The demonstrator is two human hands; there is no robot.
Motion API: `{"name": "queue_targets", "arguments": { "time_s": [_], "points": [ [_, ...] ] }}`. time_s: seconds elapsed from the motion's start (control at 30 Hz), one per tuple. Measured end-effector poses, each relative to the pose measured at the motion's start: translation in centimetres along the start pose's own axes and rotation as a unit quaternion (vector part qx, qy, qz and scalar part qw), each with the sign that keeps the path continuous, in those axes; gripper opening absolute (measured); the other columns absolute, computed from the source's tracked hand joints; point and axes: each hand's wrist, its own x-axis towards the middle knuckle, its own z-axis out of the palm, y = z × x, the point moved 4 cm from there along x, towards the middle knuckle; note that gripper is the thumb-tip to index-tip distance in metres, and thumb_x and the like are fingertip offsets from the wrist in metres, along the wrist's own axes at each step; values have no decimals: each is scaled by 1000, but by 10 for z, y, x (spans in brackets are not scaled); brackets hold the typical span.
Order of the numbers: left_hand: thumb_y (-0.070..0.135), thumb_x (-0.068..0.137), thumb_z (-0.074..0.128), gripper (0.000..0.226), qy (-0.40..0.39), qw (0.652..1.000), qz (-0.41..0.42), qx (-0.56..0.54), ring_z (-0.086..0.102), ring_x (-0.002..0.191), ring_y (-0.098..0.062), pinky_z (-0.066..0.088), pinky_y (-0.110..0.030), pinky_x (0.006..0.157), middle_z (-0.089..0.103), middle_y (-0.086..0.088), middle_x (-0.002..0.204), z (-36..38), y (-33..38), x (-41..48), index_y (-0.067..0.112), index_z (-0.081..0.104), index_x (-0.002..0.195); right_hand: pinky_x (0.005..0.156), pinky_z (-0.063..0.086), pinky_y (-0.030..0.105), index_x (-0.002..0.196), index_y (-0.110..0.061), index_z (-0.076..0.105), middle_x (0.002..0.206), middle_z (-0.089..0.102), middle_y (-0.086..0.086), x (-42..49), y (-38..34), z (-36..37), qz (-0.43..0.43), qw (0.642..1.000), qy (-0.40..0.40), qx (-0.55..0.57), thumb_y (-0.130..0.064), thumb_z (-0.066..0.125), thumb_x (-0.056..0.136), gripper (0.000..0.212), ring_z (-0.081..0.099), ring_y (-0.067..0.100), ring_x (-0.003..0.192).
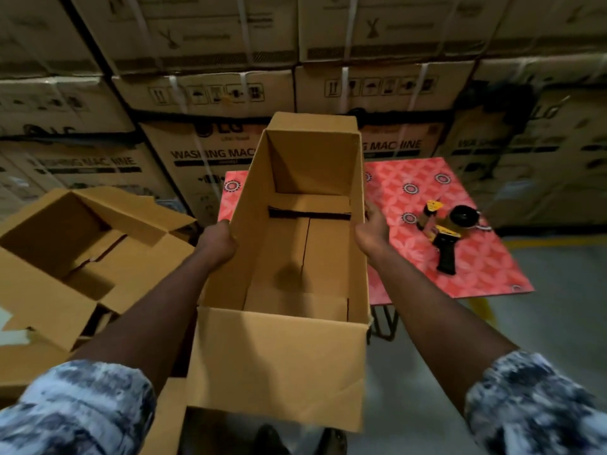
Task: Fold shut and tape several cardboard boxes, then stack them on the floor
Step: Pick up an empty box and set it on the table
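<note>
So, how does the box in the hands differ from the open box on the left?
The held box is lifted between the left hand and right hand; the left box rests on other cardboard. The held box is long and narrow; the left box looks wider, its flaps spread outward. Both are open brown cardboard.

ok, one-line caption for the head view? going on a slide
An open cardboard box held by left hand and right hand, in front of a red table carrying a tape dispenser.
</note>
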Motion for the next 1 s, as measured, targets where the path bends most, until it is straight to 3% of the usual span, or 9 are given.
{"name": "queue_targets", "arguments": {
  "time_s": [0.13,0.3,0.43,0.5,0.6,0.73,0.9,1.0],
  "points": [
    [21,101,54,34,33,997,17,-72,62,97,-32,45,-36,72,65,-18,119,7,19,11,7,56,132,100,53,33,149,-25,45,141,58,3,36,4,-14,-7,998,19,-53,-6,63,92,62,58,23,124],
    [16,103,49,32,27,991,27,-130,62,106,-38,51,-37,80,64,-18,123,12,39,35,6,53,133,98,52,37,146,-17,47,139,56,9,68,-5,-18,-71,986,48,-146,-4,58,94,54,57,27,124],
    [15,102,49,36,0,984,27,-175,61,108,-38,52,-40,84,61,-20,127,13,60,58,10,48,138,79,47,22,144,-16,48,135,58,11,96,-15,-23,-104,975,49,-189,-7,56,95,50,60,27,117],
    [13,101,49,40,-7,980,33,-194,60,111,-38,51,-40,84,60,-19,130,17,70,65,11,45,141,70,44,23,143,-15,47,132,59,11,109,-20,-27,-114,968,47,-217,-7,54,97,47,60,25,110],
    [8,102,46,45,-10,974,39,-224,58,114,-35,44,-34,79,58,-14,131,27,81,66,12,40,146,77,45,29,139,-13,49,128,61,12,125,-25,-34,-123,962,47,-241,-4,49,98,43,59,24,106],
    [9,102,46,50,-12,963,40,-267,59,117,-33,48,-34,85,58,-13,135,37,83,73,18,38,150,71,41,27,132,-12,56,120,62,9,127,-31,-41,-131,963,48,-232,-4,50,98,36,53,15,96],
    [13,102,47,51,-42,952,8,-304,60,115,-33,54,-50,96,58,-11,136,37,74,83,24,37,150,87,42,28,142,-13,51,134,60,12,119,-34,-30,-138,956,55,-254,-9,53,100,43,57,28,118],
    [11,102,47,51,-45,951,11,-307,60,115,-32,54,-47,95,58,-11,136,36,72,81,23,37,151,92,40,29,145,-14,49,137,58,11,111,-32,-33,-121,961,57,-242,-11,53,101,45,56,29,122]
  ]
}}
